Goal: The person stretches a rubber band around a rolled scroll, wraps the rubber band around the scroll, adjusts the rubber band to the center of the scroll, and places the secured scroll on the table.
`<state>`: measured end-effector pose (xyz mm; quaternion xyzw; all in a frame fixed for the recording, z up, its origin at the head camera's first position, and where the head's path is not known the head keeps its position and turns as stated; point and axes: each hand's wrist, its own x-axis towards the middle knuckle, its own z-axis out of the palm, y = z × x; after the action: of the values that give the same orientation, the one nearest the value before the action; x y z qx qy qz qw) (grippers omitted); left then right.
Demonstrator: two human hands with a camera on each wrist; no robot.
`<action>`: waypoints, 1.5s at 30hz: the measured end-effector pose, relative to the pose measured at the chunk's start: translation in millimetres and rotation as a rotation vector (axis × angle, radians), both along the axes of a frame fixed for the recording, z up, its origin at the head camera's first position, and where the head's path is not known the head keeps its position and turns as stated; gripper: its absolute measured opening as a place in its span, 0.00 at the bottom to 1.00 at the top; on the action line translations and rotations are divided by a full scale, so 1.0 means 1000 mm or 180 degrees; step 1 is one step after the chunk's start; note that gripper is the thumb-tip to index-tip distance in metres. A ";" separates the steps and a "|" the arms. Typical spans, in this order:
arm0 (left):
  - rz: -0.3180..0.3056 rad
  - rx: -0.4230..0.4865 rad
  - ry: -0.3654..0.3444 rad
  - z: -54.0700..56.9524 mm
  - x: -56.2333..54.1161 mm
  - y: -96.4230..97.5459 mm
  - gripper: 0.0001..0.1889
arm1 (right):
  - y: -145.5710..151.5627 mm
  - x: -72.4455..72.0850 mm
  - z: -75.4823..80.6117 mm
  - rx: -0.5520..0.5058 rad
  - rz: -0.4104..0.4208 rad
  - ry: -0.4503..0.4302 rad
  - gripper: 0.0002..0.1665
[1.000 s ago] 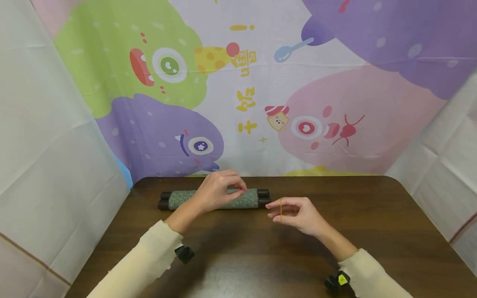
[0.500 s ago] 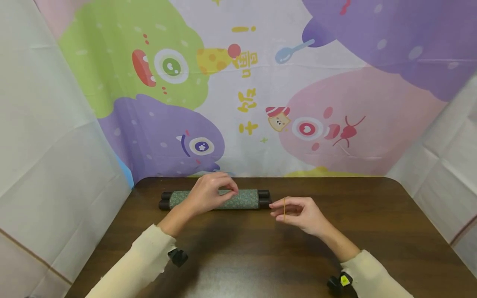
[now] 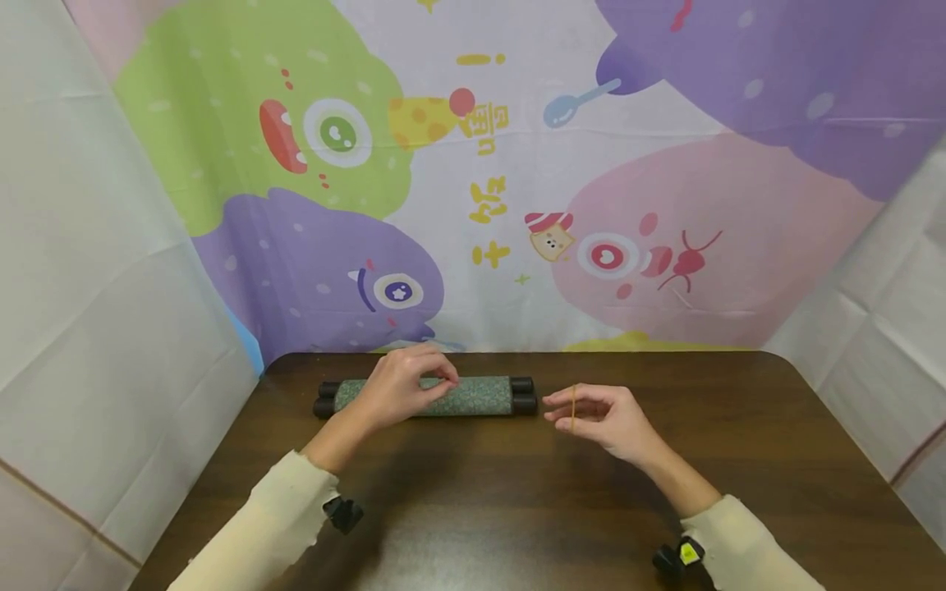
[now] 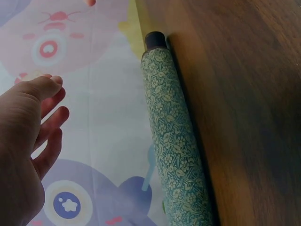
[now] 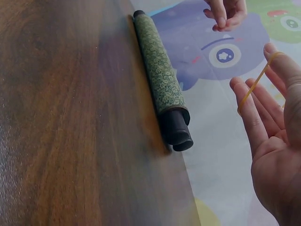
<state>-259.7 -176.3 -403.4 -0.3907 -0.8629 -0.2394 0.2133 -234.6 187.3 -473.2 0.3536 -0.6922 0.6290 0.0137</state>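
Observation:
A scroll (image 3: 476, 396), rolled up in green floral cloth with black roller ends, lies along the far side of the table. In the head view my left hand (image 3: 406, 384) hovers over its middle and hides part of it. The left thumb and index tips come close together, fingers loosely bent, with no object visible between them. My right hand (image 3: 609, 419) is just off the scroll's right end. A thin yellow rubber band (image 5: 257, 82) is stretched around its thumb and finger, which are spread apart. In the left wrist view the patterned scroll (image 4: 171, 127) lies beside my left hand (image 4: 28, 127).
The brown wooden table (image 3: 517, 509) extends toward me from the scroll. Behind it hangs a cloth backdrop (image 3: 473, 312) with cartoon monsters, and pale sheets (image 3: 111, 287) enclose both sides. A small black camera (image 3: 343, 514) is strapped at each wrist.
My left hand has shifted left along the scroll. The right hand has moved slightly right, away from the scroll's end, with the rubber band still stretched on it. The scroll stays put.

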 end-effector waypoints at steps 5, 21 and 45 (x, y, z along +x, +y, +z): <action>-0.0008 0.0012 -0.0059 -0.001 -0.001 -0.001 0.06 | 0.000 0.000 0.000 0.0056 -0.0099 0.0018 0.16; 0.0124 -0.0004 -0.0011 -0.005 -0.002 -0.011 0.07 | 0.005 0.001 0.004 0.0000 -0.0252 -0.0189 0.19; 0.0362 -0.0157 -0.0089 -0.022 -0.005 -0.035 0.07 | 0.011 -0.001 0.007 0.0220 -0.0500 0.0104 0.22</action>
<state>-264.5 -210.9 -425.1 -0.3427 -0.8922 -0.2110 0.2048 -235.8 198.6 -466.4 0.3086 -0.7388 0.5959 0.0621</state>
